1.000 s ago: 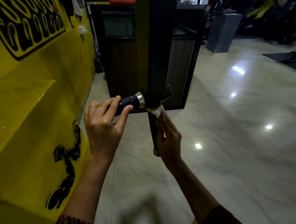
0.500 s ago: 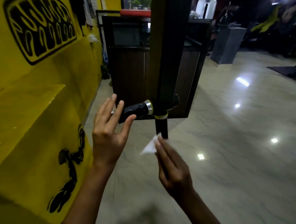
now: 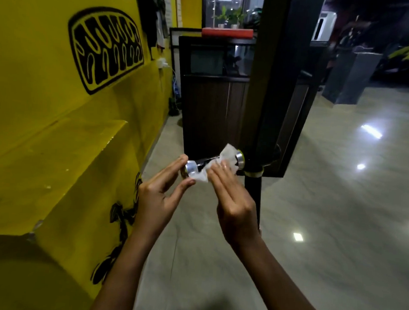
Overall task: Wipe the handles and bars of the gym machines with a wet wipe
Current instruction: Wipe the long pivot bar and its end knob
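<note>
We see the handle [image 3: 199, 165] as a short black grip with a shiny silver cap at each end. It juts sideways from the foot of a dark upright post [image 3: 273, 87], in front of a dark wooden cabinet [image 3: 208, 107] and above the pale glossy floor [image 3: 338, 209]. Its long axis runs nearly level, rising a little toward the post. The free end points left toward the yellow wall [image 3: 58, 123].

A thin white wet wipe [image 3: 227, 159] lies crumpled over the post-side half of the grip and hides most of it. The left silver cap and a strip of black stay bare.

Our left hand [image 3: 156, 199] is spread, with straight fingers whose tips touch the free end cap. Our right hand [image 3: 234, 203] lays nearly straight fingers on the wipe, pressing it against the grip; its thumb is hidden. Below the joint a second black bar [image 3: 252, 193] hangs straight down, just right of the right hand.
</note>
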The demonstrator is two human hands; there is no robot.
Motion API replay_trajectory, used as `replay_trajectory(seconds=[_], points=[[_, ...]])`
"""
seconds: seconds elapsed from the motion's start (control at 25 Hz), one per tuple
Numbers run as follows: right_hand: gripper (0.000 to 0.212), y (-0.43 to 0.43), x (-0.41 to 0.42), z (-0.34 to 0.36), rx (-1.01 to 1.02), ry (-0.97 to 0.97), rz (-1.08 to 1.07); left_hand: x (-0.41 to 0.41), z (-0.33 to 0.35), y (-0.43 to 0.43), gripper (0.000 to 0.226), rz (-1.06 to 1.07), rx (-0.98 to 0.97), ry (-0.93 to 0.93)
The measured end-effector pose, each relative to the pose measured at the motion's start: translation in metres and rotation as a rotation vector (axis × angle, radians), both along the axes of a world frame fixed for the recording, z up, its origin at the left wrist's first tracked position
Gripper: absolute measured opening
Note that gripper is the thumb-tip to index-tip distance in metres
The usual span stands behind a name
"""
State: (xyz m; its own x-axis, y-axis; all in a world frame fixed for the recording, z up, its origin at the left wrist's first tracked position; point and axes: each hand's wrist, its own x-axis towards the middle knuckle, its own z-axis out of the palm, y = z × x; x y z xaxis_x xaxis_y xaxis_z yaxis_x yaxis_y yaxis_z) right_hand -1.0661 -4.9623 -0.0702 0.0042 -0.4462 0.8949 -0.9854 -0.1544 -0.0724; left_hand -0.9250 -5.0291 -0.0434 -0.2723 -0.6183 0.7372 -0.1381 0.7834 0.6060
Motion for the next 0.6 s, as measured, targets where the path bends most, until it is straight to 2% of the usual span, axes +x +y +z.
replay_trajectory(seconds=[0.12, 0.24, 0.28, 0.44, 0.52, 0.6], points=[[0.025, 0.022, -0.005, -0.027, 0.025, 0.057, -0.001, 0.0, -0.001, 0.0, 0.05, -0.026, 0.032, 0.02], [0.027, 0.027, -0.009, -0.004, -0.182, -0.017, 0.02, 0.0, -0.002, 0.0, 0.05, -0.026, 0.031, 0.036], [0.031, 0.02, -0.009, 0.011, -0.186, -0.026, 0.043, -0.001, -0.003, -0.001, 0.05, -0.023, 0.026, 0.032], [0.042, -0.009, -0.011, 0.03, 0.167, 0.101, 0.068, 0.001, -0.004, 0.0, 0.048, -0.014, 0.004, -0.002], [0.044, -0.006, -0.021, 0.025, 0.216, 0.08, -0.003, 0.001, -0.003, 0.0, 0.047, -0.007, -0.003, -0.017], [0.041, -0.001, -0.019, 0.025, 0.173, -0.034, -0.101, 0.0, -0.002, 0.0, 0.048, 0.0, -0.005, -0.029]])
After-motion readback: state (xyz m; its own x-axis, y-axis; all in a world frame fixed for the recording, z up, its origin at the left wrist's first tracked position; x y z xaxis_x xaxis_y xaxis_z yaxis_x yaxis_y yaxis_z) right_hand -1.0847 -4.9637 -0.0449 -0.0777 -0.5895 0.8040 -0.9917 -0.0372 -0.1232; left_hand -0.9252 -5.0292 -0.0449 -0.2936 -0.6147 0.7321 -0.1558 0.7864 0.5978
